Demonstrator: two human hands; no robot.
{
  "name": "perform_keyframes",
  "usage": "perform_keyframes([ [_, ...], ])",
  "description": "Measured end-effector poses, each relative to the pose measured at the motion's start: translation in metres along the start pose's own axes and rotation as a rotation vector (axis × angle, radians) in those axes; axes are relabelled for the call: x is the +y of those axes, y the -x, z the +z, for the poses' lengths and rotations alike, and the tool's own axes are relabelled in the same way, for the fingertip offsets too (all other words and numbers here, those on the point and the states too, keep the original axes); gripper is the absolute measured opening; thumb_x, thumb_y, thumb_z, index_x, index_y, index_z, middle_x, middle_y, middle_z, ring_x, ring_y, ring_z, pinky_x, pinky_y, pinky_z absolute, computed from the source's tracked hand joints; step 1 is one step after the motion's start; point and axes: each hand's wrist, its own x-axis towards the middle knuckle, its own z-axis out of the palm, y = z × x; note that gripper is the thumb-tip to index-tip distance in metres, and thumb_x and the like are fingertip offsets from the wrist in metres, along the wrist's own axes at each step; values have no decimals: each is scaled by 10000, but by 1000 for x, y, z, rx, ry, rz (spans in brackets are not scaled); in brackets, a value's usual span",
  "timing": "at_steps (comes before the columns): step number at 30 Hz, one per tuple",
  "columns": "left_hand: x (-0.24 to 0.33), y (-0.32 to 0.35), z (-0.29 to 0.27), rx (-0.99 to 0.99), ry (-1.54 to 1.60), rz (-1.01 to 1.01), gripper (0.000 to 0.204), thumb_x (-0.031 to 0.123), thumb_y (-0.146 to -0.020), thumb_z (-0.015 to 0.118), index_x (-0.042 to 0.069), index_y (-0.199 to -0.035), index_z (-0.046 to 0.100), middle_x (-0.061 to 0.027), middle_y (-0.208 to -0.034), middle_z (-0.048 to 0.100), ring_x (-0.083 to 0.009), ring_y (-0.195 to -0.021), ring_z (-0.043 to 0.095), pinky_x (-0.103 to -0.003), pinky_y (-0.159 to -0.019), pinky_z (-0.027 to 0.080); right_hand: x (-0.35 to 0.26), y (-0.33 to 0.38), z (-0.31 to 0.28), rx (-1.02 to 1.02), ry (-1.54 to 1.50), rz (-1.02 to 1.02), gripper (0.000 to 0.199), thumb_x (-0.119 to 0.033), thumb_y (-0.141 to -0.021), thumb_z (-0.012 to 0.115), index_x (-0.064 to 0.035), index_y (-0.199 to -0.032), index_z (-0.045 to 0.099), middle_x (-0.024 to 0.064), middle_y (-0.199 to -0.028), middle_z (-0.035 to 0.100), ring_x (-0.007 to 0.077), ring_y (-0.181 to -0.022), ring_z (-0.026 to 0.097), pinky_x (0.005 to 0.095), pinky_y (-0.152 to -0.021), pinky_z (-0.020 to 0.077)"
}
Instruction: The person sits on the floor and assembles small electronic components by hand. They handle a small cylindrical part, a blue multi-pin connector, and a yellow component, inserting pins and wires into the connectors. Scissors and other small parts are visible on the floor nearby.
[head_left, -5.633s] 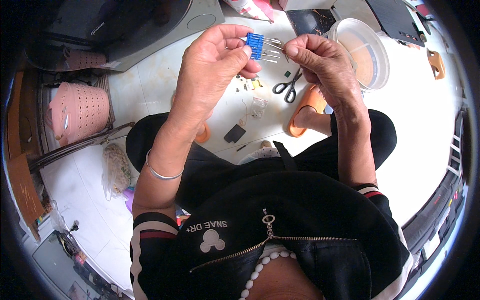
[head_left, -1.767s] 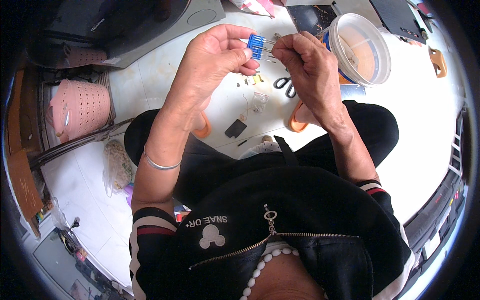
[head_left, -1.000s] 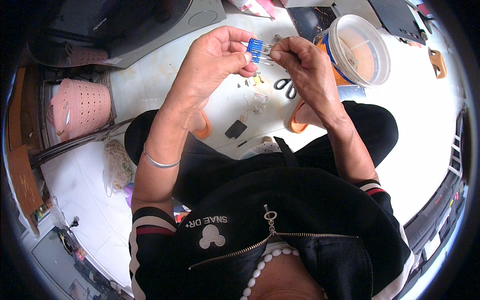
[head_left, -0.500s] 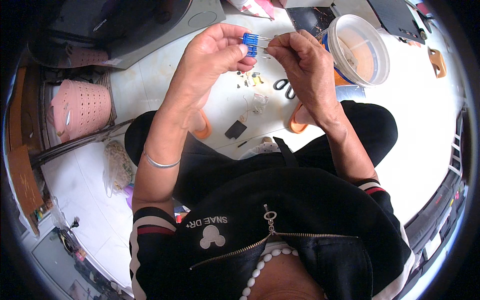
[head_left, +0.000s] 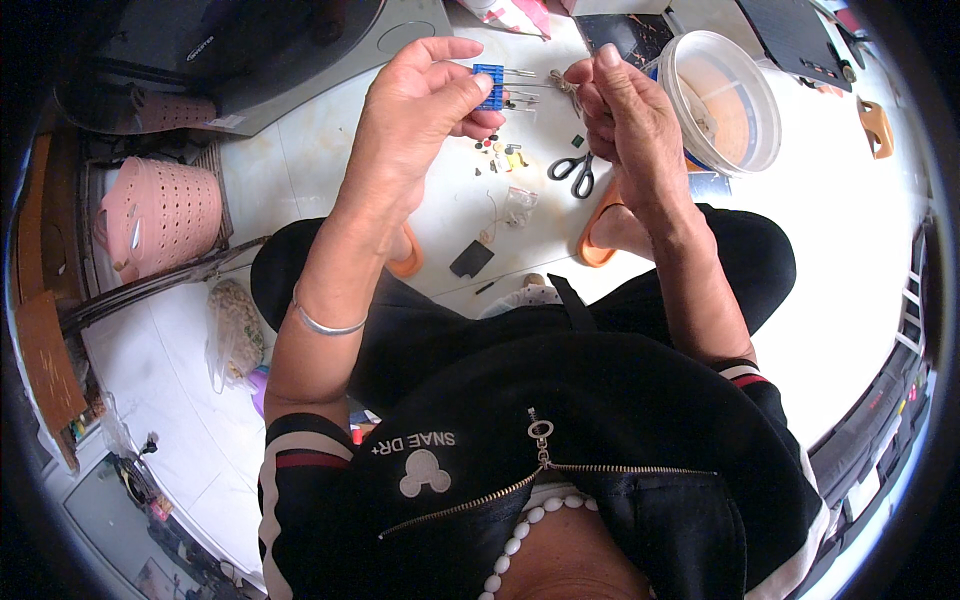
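The left hand [head_left: 420, 100] has its grip clamped on a small blue part [head_left: 489, 86]; the right hand [head_left: 625, 110] pinches thin wires [head_left: 556, 84] just beside it.

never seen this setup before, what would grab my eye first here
First, the two raised hands at top centre: the left hand pinches a small blue block with thin metal pins, and the right hand pinches something small and thin beside it. Below them on the white floor lie black-handled scissors and scattered tiny parts; a white bucket stands at upper right.
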Motion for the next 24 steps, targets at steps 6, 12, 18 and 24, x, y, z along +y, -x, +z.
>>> perform_keyframes([
  [6, 1, 0, 1, -1, -10, 10, 301, 140, -815, 600, 6, -1060, 488, -50, -808, 592, -103, -667, 583, -213, -607, 480, 0, 2, 3, -35, 143, -11, 321, -338, -801, 631, -19, -800, 600, -53, -565, 456, 9, -474, 312, 173, -408, 221],
  [12, -1, 1, 1, -62, -13, -16, 270, 132, -823, 590, 3, -1046, 507, -68, -837, 602, -117, -704, 600, -221, -645, 495, 1, 3, 6, 2, 215, -108, 186, -212, -795, 650, -31, -780, 613, -33, -617, 531, 19, -517, 393, 173, -432, 281],
  [18, -3, 1, -3, 4, 122, -71, 213, 86, -844, 523, -17, -1024, 477, -128, -886, 599, -175, -768, 614, -264, -699, 507, -6, 2, 1, 47, 156, -95, 123, -211, -783, 662, -96, -772, 620, -64, -613, 532, 1, -468, 316, 161, -438, 227],
  [24, -2, 0, -3, -51, 355, -142, 196, 78, -859, 460, -26, -1024, 449, -176, -975, 580, -236, -883, 598, -316, -793, 483, -1, 4, 4, -85, 169, -33, 130, -217, -769, 675, -95, -775, 629, -63, -602, 533, 13, -466, 311, 166, -439, 217],
])
